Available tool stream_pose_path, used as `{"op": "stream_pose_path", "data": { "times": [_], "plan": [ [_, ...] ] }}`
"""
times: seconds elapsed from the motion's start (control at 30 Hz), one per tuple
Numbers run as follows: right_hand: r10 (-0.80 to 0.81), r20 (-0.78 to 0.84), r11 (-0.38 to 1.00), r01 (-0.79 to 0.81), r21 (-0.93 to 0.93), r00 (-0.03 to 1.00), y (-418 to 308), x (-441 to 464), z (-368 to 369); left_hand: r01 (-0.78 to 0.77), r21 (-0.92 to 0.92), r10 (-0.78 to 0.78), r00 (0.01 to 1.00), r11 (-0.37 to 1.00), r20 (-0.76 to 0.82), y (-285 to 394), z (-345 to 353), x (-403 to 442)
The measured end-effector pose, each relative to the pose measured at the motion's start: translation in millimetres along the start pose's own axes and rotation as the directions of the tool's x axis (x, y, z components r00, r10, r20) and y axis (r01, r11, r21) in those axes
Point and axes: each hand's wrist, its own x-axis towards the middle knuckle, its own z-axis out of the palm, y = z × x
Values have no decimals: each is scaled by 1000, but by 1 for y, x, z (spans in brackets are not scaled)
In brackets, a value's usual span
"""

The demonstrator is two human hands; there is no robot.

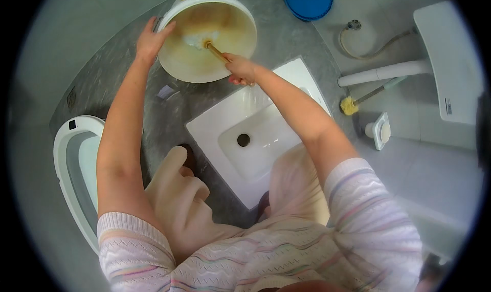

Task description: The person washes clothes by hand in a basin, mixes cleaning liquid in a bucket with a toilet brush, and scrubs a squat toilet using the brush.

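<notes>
A large white bucket, brown-stained inside, is tilted with its mouth toward me at the top. My left hand grips its left rim, thumb over the edge. With closed fingers, my right hand holds the tan handle of a brush that reaches into the bucket. The brush's far end touches the inner wall beside some whitish material. Below the bucket, a white squat toilet pan with a dark drain hole is set in the grey floor.
A blue round lid lies at the top. To the right are a hose, a white pipe, a yellow-headed brush and a white fixture. A white oval basin is at the left.
</notes>
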Motion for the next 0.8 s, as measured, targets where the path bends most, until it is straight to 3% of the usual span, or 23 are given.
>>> {"op": "stream_pose_path", "data": {
  "times": [0.1, 0.2, 0.23, 0.27, 0.37, 0.47, 0.57, 0.67, 0.8],
  "plan": [
    [57, -19, 973, -59, -223, 998, -16, -20, -10, -76, 179, 74, 997, 981, 17, 42, -10, -13],
    [28, -36, 861, -42, -506, 999, -11, -18, -31, -307, 392, 375, 921, 867, -107, 39, -3, -2],
    [-176, -23, 686, 106, -720, 984, -1, -6, -45, -385, 501, 504, 855, 775, -123, 44, -2, -4],
    [-370, 36, 436, 207, -876, 929, 6, 4, -54, -393, 451, 479, 873, 801, -89, 53, -3, -13],
    [-262, -64, 238, 0, -971, 963, -38, -34, -50, -404, 359, 429, 903, 841, 12, 80, 2, -35],
    [-179, -186, 285, -130, -950, 966, -41, -30, -44, -365, 384, 365, 928, 848, 75, 98, 10, -46],
    [-184, 3, 257, 51, -965, 983, -19, -24, -20, -318, 348, 323, 945, 882, 47, 98, 14, -43],
    [-440, 67, 431, 276, -859, 896, -13, -14, 17, -274, 410, 320, 946, 870, -45, 95, 19, -38],
    [-397, -15, 447, 179, -877, 918, -76, -5, -32, -194, 318, 210, 978, 928, -16, 89, 3, -22]
  ]
}}
